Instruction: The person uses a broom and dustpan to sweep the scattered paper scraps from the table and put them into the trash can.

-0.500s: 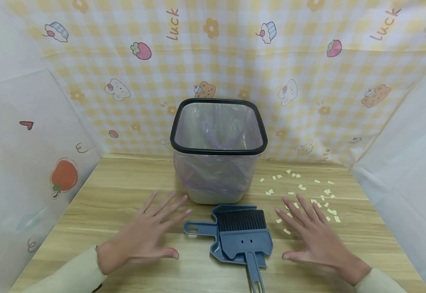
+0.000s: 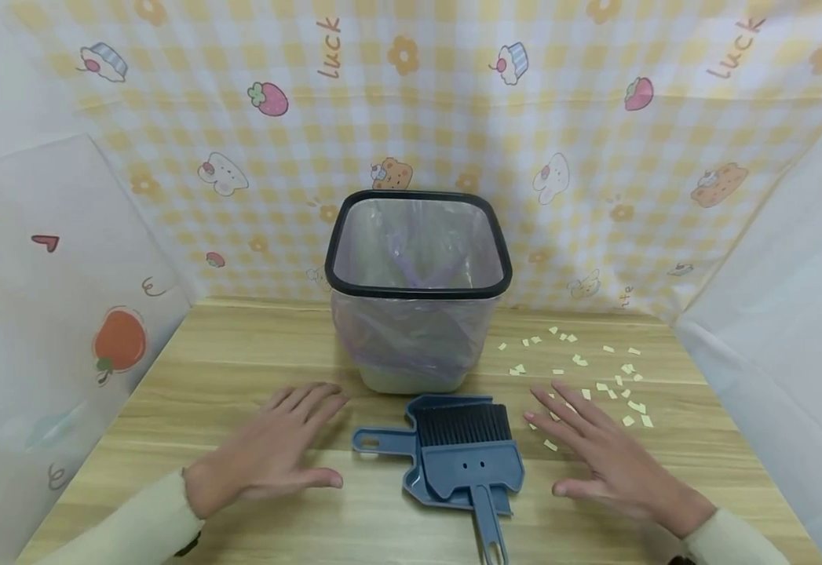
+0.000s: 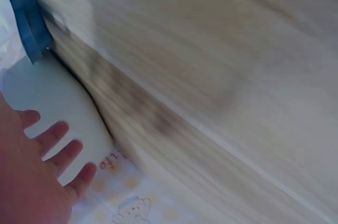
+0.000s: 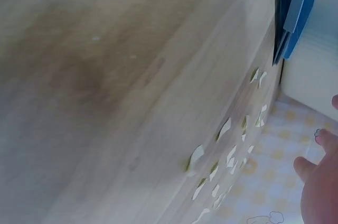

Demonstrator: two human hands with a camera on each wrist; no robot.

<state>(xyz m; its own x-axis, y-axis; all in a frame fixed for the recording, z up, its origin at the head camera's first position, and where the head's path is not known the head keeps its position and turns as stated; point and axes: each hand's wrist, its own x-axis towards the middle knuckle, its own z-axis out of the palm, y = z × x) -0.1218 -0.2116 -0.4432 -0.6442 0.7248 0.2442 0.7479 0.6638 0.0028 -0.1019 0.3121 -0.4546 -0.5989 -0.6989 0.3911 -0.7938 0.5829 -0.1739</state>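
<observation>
My left hand (image 2: 272, 443) hovers over the table left of the dustpan, fingers spread and slightly bent, holding nothing. On the other side my right hand (image 2: 608, 463) is spread over the table, its fingertips overlapping some paper scraps (image 2: 637, 407) in the head view. Between the hands lies a blue-grey dustpan (image 2: 385, 442), its handle pointing left. A small hand brush (image 2: 473, 463) with black bristles rests on top of it, handle toward me. Behind them stands a trash bin (image 2: 416, 337) with a black rim and a translucent purple liner bag.
Several small pale-yellow paper scraps (image 4: 224, 129) are scattered on the wooden table (image 2: 241, 345), right of the bin. A yellow checked cloth (image 2: 411, 118) hangs behind the table, and white sheets (image 2: 792, 314) close off both sides.
The left hand's fingers have drawn in and bent a little. The right hand's fingers have come closer together. The bin, dustpan, brush and scraps stay in place.
</observation>
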